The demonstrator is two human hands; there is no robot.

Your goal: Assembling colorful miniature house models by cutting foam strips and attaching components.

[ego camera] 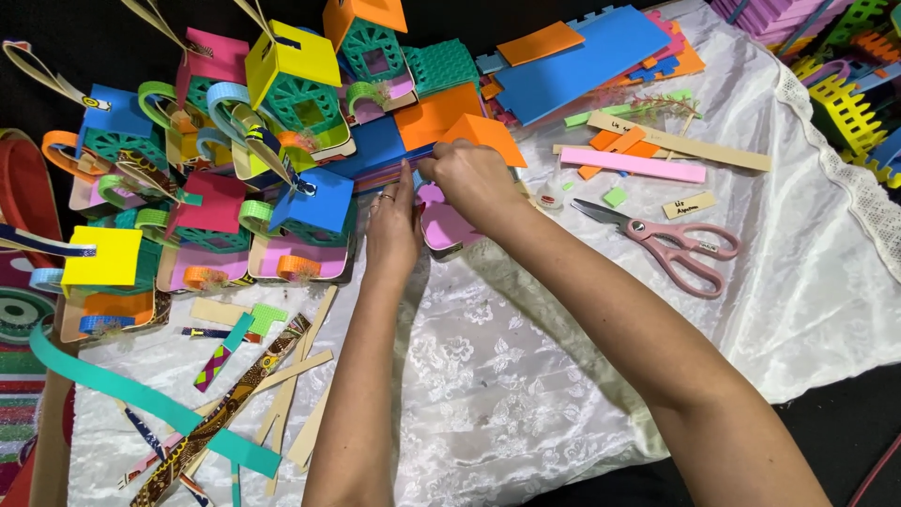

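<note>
A white satin cloth (526, 394) with a woven flower pattern covers most of the work surface, creased in soft folds and catching an even, bright light from above. A lace trim (849, 178) runs along its right edge. Beyond the cloth the surface (845, 413) is black, seen at the lower right and again behind the top left corner. At the far left edge lies a striped mat (19, 394) in red, green and white. No walls or windows show
</note>
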